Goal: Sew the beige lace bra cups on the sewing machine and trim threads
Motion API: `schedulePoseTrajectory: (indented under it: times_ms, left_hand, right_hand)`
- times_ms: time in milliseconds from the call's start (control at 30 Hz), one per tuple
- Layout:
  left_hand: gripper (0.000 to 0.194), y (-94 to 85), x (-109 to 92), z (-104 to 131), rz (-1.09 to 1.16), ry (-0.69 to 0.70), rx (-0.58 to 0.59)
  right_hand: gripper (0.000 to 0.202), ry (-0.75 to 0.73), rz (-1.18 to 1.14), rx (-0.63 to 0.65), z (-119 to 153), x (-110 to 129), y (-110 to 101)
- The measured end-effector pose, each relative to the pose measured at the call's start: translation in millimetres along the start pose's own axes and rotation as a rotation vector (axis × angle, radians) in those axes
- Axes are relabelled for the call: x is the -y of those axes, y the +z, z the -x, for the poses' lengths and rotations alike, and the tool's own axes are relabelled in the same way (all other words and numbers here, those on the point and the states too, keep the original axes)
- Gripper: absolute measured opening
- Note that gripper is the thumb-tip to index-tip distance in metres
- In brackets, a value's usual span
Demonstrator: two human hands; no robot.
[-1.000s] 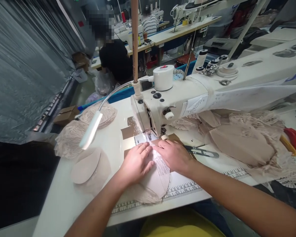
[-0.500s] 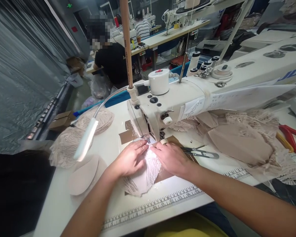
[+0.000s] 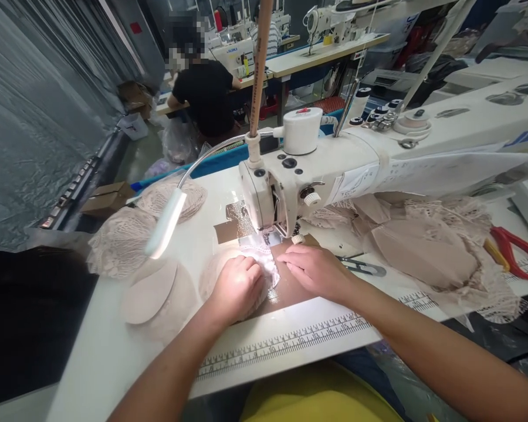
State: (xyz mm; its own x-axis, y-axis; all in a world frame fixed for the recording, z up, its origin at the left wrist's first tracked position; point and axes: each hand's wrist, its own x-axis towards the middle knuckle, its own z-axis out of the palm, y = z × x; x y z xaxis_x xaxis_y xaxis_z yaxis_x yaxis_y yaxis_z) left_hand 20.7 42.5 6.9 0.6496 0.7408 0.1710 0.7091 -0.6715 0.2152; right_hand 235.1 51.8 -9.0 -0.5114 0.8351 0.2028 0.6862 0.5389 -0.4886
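Note:
A beige lace piece (image 3: 215, 271) lies under the sewing machine's (image 3: 264, 205) needle area, its far edge bright in the lamp light. My left hand (image 3: 240, 287) is closed on this piece, fingers curled and partly covering it. On the right, my right hand (image 3: 317, 266) hovers over or rests on the brown plate (image 3: 290, 293); I cannot tell which. Its fingers are loosely stretched out and slightly apart, tips close to the lace's right edge. Thread snips (image 3: 363, 268) lie just beyond that hand, partly hidden. The needle tip is too small to make out.
Stacked lace pieces (image 3: 121, 243) and an oval fabric pad (image 3: 152, 293) lie left. A lamp (image 3: 167, 223) hangs over the table. More beige fabric (image 3: 426, 252) and red-handled scissors (image 3: 517, 252) are right. A printed ruler (image 3: 290, 346) runs along the front edge. A person (image 3: 205, 97) sits beyond.
My left hand has drawn back and curled, and the lace piece now spreads further left. My right hand has shifted right, off the lace. The camera view has moved a little.

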Motion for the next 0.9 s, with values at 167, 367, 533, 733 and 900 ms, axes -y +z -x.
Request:
schedulePoseTrajectory:
  times_ms: [167, 367, 533, 733, 900]
  left_hand:
    - [0.022, 5.8, 3.9, 4.2, 0.074, -0.020, -0.024]
    - [0.017, -1.2, 10.6, 7.7, 0.252, -0.138, 0.024]
    - [0.015, -5.6, 16.5, 9.7, 0.368, -0.147, 0.053]
    - [0.020, 3.1, 14.2, 14.5, 0.172, 0.117, 0.074]
    - [0.027, 9.9, 11.1, 15.1, -0.012, 0.193, 0.108]
  right_hand:
    - [0.030, -0.108, 0.057, 0.142, 9.7, 13.7, -6.8]
    - [0.032, -0.122, 0.270, 0.177, 23.7, 19.7, 10.8]
    - [0.037, -0.145, 0.287, 0.065, 32.9, 21.0, 17.2]
    - [0.042, -0.179, 0.270, -0.021, 39.6, 20.6, 18.9]
    - [0.038, -0.185, 0.257, -0.038, 39.5, 19.9, 20.3]
